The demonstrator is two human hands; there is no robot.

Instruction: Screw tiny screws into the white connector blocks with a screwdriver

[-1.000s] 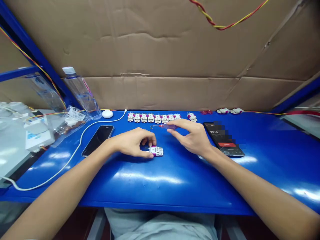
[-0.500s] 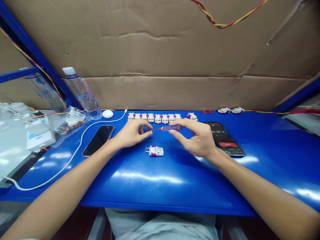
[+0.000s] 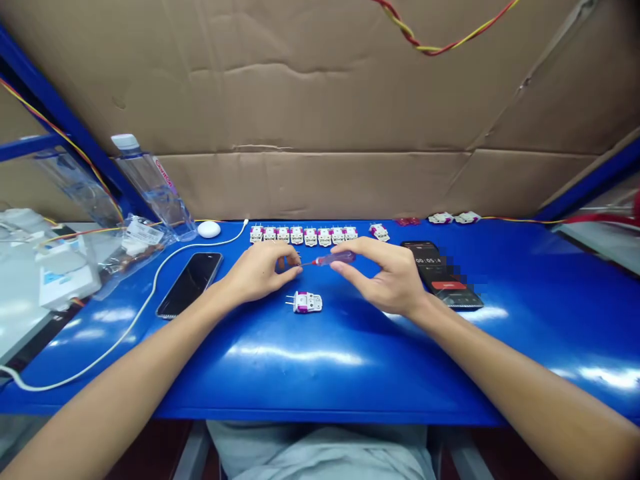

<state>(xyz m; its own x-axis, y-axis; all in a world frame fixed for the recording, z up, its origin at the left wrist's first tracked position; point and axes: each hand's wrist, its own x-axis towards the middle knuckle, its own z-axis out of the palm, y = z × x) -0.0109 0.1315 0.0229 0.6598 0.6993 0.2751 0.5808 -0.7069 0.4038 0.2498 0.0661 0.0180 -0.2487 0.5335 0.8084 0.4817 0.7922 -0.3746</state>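
My right hand (image 3: 383, 272) grips a small screwdriver (image 3: 339, 258) with a clear purple handle between thumb and fingers. Its thin shaft points left, and the tip reaches the fingertips of my left hand (image 3: 267, 269). Those left fingers are pinched together, and whatever they may hold at the tip is too small or hidden to make out. Just below the hands lies a white and purple plug part (image 3: 307, 302) with two metal pins facing left. A row of several similar plug parts (image 3: 310, 236) stands beyond the hands, and one more plug part (image 3: 379, 231) sits apart to its right.
A dark phone (image 3: 190, 285) lies left; another phone (image 3: 444, 275), lit, lies right. A white cable (image 3: 150, 300) curves across the left side. Near the cardboard wall (image 3: 320, 183) are a water bottle (image 3: 155, 187), a white oval object (image 3: 209, 229), small red pieces (image 3: 407, 221) and white parts (image 3: 467, 217).
The whole view has shifted slightly, so most things sit a little further left. Both hands keep nearly the same pose, with the screwdriver tip still at the left fingertips.
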